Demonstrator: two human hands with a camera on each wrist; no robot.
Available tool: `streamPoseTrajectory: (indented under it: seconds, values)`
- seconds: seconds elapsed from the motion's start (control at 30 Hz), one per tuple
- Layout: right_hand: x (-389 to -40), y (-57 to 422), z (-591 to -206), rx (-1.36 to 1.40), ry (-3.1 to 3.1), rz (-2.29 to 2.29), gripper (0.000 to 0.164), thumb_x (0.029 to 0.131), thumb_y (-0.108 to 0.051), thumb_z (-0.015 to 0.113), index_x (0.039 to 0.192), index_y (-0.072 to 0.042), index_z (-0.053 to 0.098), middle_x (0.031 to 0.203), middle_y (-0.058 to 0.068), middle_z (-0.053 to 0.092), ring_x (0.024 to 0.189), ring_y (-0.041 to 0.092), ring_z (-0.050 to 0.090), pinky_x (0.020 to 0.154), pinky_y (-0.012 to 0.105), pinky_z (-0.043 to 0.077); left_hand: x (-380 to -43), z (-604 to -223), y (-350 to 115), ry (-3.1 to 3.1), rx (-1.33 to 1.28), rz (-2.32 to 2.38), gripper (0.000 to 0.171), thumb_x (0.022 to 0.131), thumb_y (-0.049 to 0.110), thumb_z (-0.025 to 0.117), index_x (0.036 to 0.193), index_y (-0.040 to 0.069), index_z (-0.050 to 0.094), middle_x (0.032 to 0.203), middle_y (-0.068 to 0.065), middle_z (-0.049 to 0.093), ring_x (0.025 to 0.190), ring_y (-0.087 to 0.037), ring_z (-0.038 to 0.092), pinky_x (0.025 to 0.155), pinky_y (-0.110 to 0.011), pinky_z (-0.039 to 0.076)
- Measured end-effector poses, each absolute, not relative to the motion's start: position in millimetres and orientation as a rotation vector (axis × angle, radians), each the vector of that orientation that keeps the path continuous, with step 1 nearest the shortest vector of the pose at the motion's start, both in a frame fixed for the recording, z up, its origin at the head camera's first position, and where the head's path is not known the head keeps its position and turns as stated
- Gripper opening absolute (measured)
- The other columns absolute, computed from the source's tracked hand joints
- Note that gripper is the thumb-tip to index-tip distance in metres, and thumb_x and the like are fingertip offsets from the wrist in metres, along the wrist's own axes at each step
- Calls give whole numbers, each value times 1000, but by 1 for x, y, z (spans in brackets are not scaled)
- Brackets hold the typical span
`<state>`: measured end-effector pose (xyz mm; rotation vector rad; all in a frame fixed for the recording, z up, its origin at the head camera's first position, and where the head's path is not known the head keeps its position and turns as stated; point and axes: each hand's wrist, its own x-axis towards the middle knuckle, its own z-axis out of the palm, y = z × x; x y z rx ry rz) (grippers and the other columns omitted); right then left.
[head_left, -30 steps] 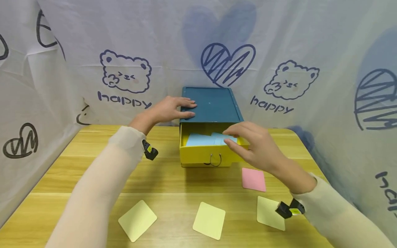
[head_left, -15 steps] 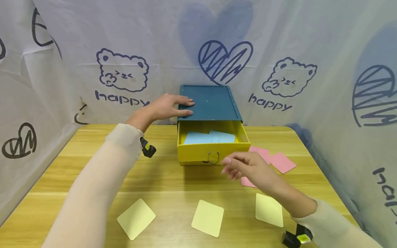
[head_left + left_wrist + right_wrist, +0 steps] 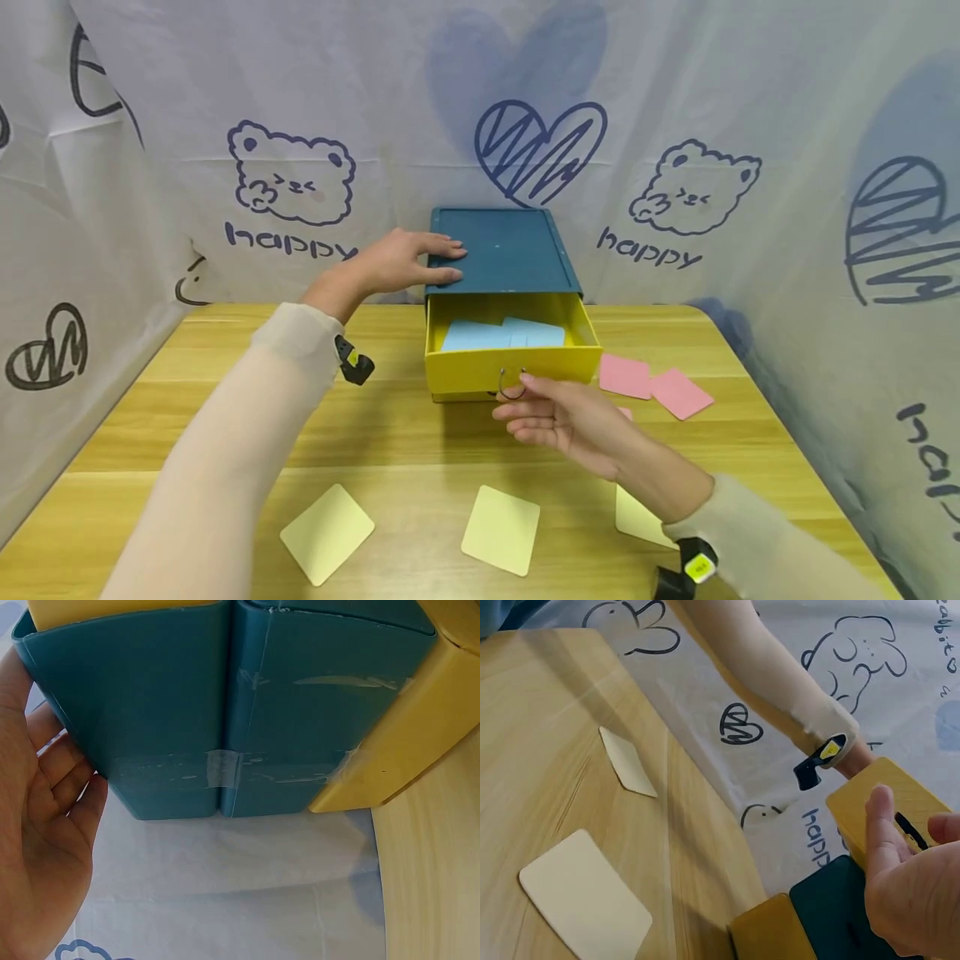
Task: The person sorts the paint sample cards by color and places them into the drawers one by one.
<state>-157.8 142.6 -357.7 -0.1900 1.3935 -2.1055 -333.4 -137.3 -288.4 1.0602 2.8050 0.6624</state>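
In the head view a blue-topped drawer box [image 3: 498, 250] stands at the back of the table, its yellow drawer [image 3: 457, 371] pulled out. Several light blue cards [image 3: 480, 335] lie in the drawer. My left hand [image 3: 401, 262] rests on the box's top left edge, fingers spread; the left wrist view shows it along the edge of the teal casing [image 3: 150, 712]. My right hand [image 3: 562, 417] is at the ring handle [image 3: 512, 397] on the drawer front, thumb and fingers on either side of it, apart in the right wrist view. No firm grip on the ring shows.
Pink cards [image 3: 624, 377] lie right of the box, one mostly hidden by my right hand. Three pale yellow cards [image 3: 501, 531] lie in a row at the front, the right one partly under the arm. Patterned cloth [image 3: 405, 108] hangs behind the wooden table [image 3: 225, 375].
My right hand has left the drawer's inside, come down in front of it and moved left to the ring handle. The left hand stays on the box.
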Motion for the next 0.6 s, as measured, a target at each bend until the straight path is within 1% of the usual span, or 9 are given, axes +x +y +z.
streamPoseTrajectory:
  seconds: [0.13,0.3,0.47,0.6]
  values:
    - [-161,136,-357,-115,1310,-2189,30,102,-22,54,113,5,61,109,20,69,84,22,71,77,27,57,-334,-289,-137,2811,1065,656,59,95,54,57,145,24,51,155,-2,36,143,-26,30,114,-49,27]
    - [-170,130,-356,-82,1270,-2242,27,103,-18,51,112,5,63,108,18,70,87,21,71,76,25,57,-334,-289,-137,2813,1066,656,59,94,54,58,145,24,51,155,-1,36,143,-26,30,114,-49,27]
    - [-185,124,-355,-69,1230,-2275,27,104,-17,49,111,4,64,107,17,71,87,20,71,76,24,57,-335,-289,-137,2814,1068,647,59,95,53,57,145,24,50,155,-1,36,143,-26,30,114,-49,27]
    - [-195,119,-355,-57,1223,-2297,28,105,-18,48,115,4,61,110,17,70,84,19,71,76,24,57,-335,-289,-139,2803,1082,653,58,96,51,57,146,23,49,155,-3,35,143,-26,30,114,-49,27]
